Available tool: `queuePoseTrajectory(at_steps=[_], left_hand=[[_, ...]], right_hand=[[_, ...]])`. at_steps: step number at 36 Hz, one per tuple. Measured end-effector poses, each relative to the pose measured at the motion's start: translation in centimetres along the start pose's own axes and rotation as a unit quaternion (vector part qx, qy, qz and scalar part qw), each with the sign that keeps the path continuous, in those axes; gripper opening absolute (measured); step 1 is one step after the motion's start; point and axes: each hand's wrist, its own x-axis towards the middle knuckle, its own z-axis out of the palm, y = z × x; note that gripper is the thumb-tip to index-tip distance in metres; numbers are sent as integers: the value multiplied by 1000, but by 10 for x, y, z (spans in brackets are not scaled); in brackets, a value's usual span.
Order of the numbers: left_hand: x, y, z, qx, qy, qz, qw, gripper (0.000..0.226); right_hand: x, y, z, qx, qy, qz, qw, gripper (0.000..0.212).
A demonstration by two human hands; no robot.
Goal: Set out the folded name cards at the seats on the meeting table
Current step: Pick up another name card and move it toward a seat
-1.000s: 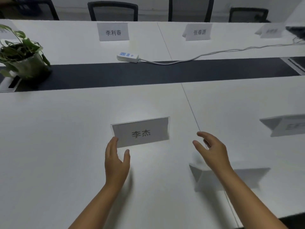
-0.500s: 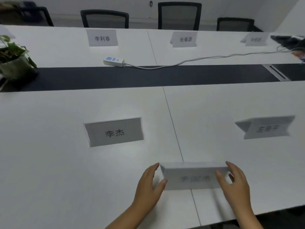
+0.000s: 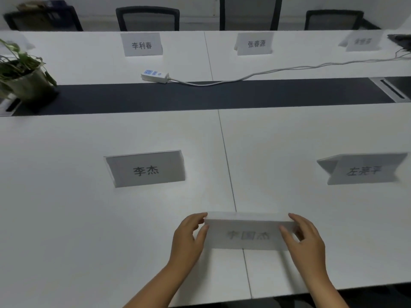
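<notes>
A folded white name card [image 3: 246,233] stands near the front edge of the white meeting table [image 3: 66,218], over the seam between two tabletops. My left hand [image 3: 189,238] pinches its left end and my right hand [image 3: 304,238] pinches its right end. Its print is blurred. Another card [image 3: 145,168] stands to the left beyond it, and a third [image 3: 362,168] stands at the right. Across the table, three more cards [image 3: 142,44] [image 3: 254,43] [image 3: 362,41] face the far seats.
A potted plant [image 3: 22,72] stands at the far left on the dark centre strip [image 3: 222,96]. A white power strip [image 3: 155,75] lies beyond the strip, its cable [image 3: 289,68] running right. Black chairs [image 3: 148,18] line the far side.
My hands left the left-hand card, moved right and took hold of the card near the front edge by both ends. The view shifted right.
</notes>
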Motion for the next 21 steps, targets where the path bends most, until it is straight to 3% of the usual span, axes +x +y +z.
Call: queuePoseTrajectory(at_steps=[7, 11, 16, 21], left_hand=[[-5, 3, 3, -38, 24, -40, 998, 37], [-14, 8, 11, -41, 19, -47, 998, 41], [-19, 12, 5, -28, 77, -55, 995, 39], [-36, 11, -34, -44, 154, -67, 985, 38]], right_hand=[[2, 2, 6, 99, -4, 55, 994, 45], [3, 7, 12, 145, 5, 73, 987, 34], [2, -3, 21, 159, 35, 48, 986, 43], [-11, -41, 33, 142, 9, -9, 990, 39]])
